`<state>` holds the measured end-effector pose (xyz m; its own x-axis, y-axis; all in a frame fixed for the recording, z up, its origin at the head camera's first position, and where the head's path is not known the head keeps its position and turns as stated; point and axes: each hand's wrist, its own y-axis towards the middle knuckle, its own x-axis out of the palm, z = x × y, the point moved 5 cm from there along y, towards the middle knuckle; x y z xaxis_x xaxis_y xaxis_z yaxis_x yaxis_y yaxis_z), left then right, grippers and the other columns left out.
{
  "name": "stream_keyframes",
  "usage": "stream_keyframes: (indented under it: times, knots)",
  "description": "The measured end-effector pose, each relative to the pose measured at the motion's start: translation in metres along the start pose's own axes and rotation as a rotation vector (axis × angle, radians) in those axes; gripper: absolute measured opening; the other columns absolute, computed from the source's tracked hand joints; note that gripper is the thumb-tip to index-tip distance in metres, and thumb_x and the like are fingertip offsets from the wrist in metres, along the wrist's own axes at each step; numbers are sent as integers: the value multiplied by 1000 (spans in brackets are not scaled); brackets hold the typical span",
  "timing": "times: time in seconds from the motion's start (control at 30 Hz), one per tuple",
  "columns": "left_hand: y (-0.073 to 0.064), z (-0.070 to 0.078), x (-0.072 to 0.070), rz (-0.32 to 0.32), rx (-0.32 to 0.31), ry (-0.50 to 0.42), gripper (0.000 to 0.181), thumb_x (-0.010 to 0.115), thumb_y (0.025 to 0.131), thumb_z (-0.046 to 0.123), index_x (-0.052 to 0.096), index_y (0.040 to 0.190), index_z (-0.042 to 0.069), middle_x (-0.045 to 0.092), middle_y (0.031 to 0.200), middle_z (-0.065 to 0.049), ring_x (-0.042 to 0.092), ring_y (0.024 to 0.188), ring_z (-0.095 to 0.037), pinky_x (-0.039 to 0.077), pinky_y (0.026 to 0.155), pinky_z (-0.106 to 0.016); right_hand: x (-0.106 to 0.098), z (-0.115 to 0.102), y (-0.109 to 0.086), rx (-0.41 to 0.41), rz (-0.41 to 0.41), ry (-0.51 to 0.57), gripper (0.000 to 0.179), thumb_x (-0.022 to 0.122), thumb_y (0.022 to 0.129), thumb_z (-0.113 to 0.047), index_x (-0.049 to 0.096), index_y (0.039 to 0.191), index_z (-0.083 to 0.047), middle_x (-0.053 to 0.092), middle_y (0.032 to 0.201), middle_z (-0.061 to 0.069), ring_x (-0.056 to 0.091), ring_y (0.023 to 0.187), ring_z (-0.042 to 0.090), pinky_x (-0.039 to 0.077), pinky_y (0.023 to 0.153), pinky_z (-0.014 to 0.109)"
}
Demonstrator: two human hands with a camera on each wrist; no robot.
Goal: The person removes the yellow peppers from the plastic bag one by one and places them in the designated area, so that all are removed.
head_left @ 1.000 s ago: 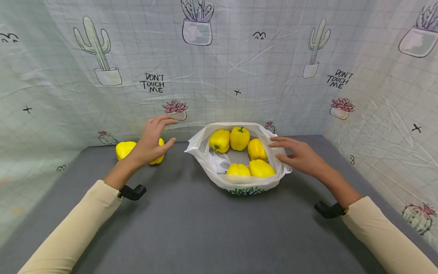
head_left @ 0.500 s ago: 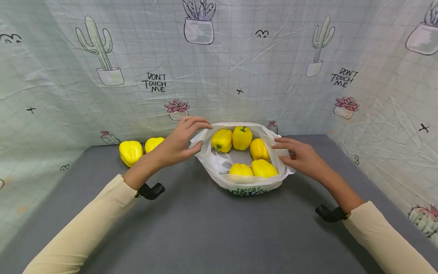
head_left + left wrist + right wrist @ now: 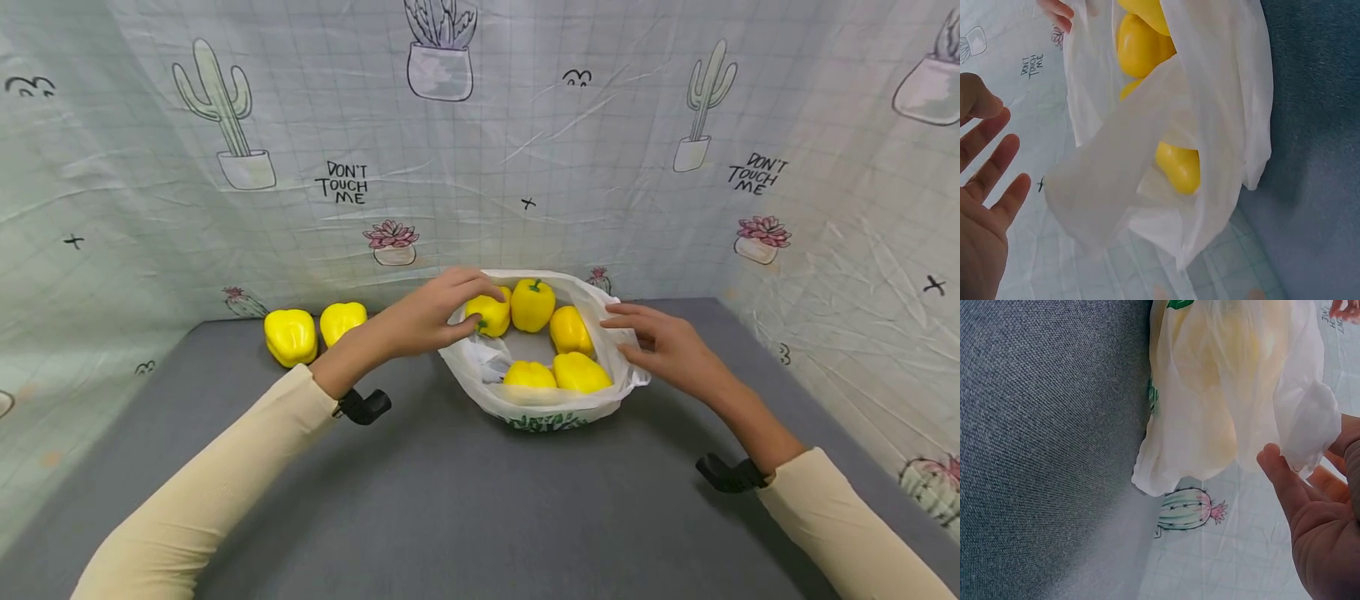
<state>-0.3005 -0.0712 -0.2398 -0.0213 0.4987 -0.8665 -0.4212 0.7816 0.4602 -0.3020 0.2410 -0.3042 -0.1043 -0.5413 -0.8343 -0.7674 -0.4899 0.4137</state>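
A white plastic bag [image 3: 480, 392] with a green print stands wide-mouthed on the grey table, several yellow bell peppers [image 3: 533, 305] inside it. My left hand [image 3: 431, 315] hovers at the bag's left rim, in front of one bell pepper [image 3: 491, 315]. In the left wrist view its fingers [image 3: 994, 165] are spread, apart from the bag [image 3: 1104, 181], holding nothing. At the right rim is my right hand [image 3: 667, 350], fingers extended. The right wrist view shows the bag's corner [image 3: 1310, 425] between thumb and fingers, without a clear pinch.
Two more yellow bell peppers, one [image 3: 291, 337] beside the other [image 3: 342, 322], lie on the table [image 3: 480, 517] left of the bag. A patterned cloth [image 3: 480, 167] hangs behind and along the sides. Each wrist wears a black camera mount [image 3: 363, 406].
My left hand has moved right, from above the loose bell peppers to the bag's left rim. The two loose peppers are now uncovered. My right hand stays at the right rim.
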Motion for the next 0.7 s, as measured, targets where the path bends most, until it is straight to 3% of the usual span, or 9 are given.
stream_keyframes:
  times: [0.13, 0.37, 0.57, 0.7]
  knots:
    - [12, -5, 7, -69, -43, -37, 32, 63, 95, -1, 64, 127, 7, 64, 127, -5, 55, 119, -21, 46, 105, -37, 0, 1, -1, -19, 21, 12, 39, 69, 95, -3, 67, 133, -9, 58, 144, 12, 41, 63, 7, 37, 54, 25]
    - [36, -11, 21, -227, -121, -68, 26, 65, 95, 1, 65, 121, 7, 66, 119, -6, 62, 113, -26, 51, 100, -39, 1, 4, -3, -28, 30, 16, 39, 69, 95, -3, 67, 133, -8, 57, 144, 12, 42, 60, 5, 41, 56, 24]
    - [51, -16, 39, -453, -155, -115, 25, 73, 94, 8, 68, 118, 7, 68, 116, -6, 66, 107, -25, 54, 96, -38, 1, 4, -2, -19, 25, 17, 39, 69, 95, -2, 67, 133, -8, 57, 146, 12, 50, 69, 9, 47, 63, 24]
    - [54, -18, 54, -602, -150, -184, 33, 77, 93, 15, 67, 124, 8, 67, 124, -7, 64, 113, -27, 52, 99, -36, 2, 3, 0, -8, 10, 31, 38, 68, 96, -4, 67, 134, -9, 56, 147, 12, 56, 80, 12, 52, 69, 26]
